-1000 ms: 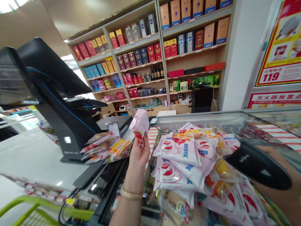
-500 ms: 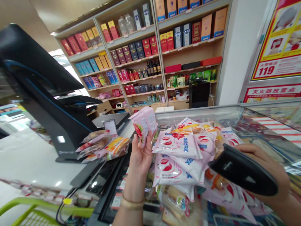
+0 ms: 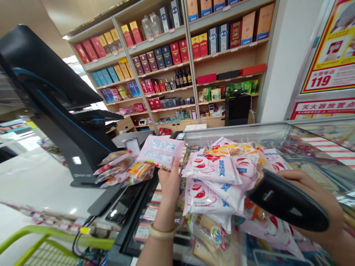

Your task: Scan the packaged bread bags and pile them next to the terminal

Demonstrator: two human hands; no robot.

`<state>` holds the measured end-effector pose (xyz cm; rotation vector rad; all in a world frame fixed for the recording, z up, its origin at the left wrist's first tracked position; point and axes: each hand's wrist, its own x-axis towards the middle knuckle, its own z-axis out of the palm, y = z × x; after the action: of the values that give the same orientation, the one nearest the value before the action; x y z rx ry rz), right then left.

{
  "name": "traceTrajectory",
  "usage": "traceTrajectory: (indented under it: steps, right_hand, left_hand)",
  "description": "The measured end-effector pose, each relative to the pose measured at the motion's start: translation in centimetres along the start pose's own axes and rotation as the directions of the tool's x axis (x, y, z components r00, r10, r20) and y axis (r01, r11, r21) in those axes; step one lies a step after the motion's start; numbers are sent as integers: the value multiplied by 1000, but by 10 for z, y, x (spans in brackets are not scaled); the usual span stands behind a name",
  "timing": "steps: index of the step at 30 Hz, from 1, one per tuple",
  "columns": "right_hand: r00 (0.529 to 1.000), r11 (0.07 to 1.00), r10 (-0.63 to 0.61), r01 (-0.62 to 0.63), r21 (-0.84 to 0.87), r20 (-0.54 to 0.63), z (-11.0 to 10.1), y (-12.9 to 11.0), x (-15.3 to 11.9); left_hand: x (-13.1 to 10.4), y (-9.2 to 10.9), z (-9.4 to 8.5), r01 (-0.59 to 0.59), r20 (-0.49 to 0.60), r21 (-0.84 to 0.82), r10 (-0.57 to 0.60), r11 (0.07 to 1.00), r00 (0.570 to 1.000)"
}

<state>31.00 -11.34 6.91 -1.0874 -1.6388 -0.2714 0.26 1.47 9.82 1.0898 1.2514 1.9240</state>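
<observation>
My left hand [image 3: 169, 179] grips a pink snack packet [image 3: 161, 149] by its right end, with the printed back panel facing me. The packet is held above a small stack of wrapped breads [image 3: 119, 166] on the counter. My right hand [image 3: 313, 188] is wrapped round a black barcode scanner [image 3: 285, 201], whose head points left. Between the hands lies a heap of pink and white bread packets [image 3: 210, 168] on a glass-topped case. Near its front a clear-wrapped bread [image 3: 206, 234] shows. The scanner hides part of the heap.
A black checkout terminal [image 3: 55, 107] stands at the left on the white counter [image 3: 58, 188]. A green shopping basket [image 3: 36, 236] is at the lower left. The glass case [image 3: 277, 135] spans the right side. Behind are shelves [image 3: 191, 62] of boxed goods and a wall sign [image 3: 327, 55].
My left hand has turned the pink packet from upright to nearly flat and moved it left and slightly down, over the bread stack. My right hand keeps the scanner in the same place.
</observation>
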Motion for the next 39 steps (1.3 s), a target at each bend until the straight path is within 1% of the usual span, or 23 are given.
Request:
traceTrajectory:
  steps: [2, 5, 8, 12, 15, 17, 20, 22, 26, 29, 32, 36, 39]
  right_hand:
    - [1000, 1000, -16, 16, 15, -9, 2, -5, 3]
    - [999, 999, -41, 42, 28, -27, 5, -10, 6]
    - [999, 999, -44, 44, 19, -13, 8, -11, 8]
    - [998, 998, -52, 51, 33, 30, 10, -10, 12]
    - [997, 998, -51, 49, 27, 50, 10, -9, 18]
    - [996, 998, -63, 62, 17, 68, 10, -9, 25]
    - [995, 998, -57, 57, 8, 88, 11, -16, 40]
    - [995, 999, -29, 27, 22, 99, 12, -26, 52]
    - [987, 998, 36, -43, 47, 155, 15, -47, 75]
    - [974, 995, 89, -94, 16, 208, 18, -54, 84]
    - [964, 993, 119, -120, -10, 239, 22, -54, 84]
    - [974, 996, 78, -83, 17, 214, 24, -52, 80]
    - [993, 999, 37, -33, -30, 116, 15, -42, 75]
  left_hand:
    - [0, -2, -3, -64, 42, 128, 59, 990, 997]
    - [2, -1, -5, -115, 91, 185, 100, 976, 991]
    - [3, -3, -4, -118, 141, 168, 95, 979, 985]
    - [2, -8, -3, -69, 199, 82, 51, 994, 979]
    - [1, -9, -4, -37, 223, 45, 26, 998, 974]
    - [2, -8, -6, -28, 222, 27, 21, 999, 975]
    - [2, -7, -8, -65, 175, 0, 64, 998, 983]
    - [2, -8, -8, -101, 153, 10, 98, 995, 983]
    - [-1, -9, -6, -128, 135, 27, 123, 991, 983]
    - [-3, -9, -5, -155, 122, 11, 152, 988, 981]
    - [-6, -7, -3, -158, 139, 5, 156, 987, 978]
    - [-7, -8, -1, -154, 139, -24, 156, 988, 978]
    - [-5, -12, -2, -172, 174, -34, 175, 984, 969]
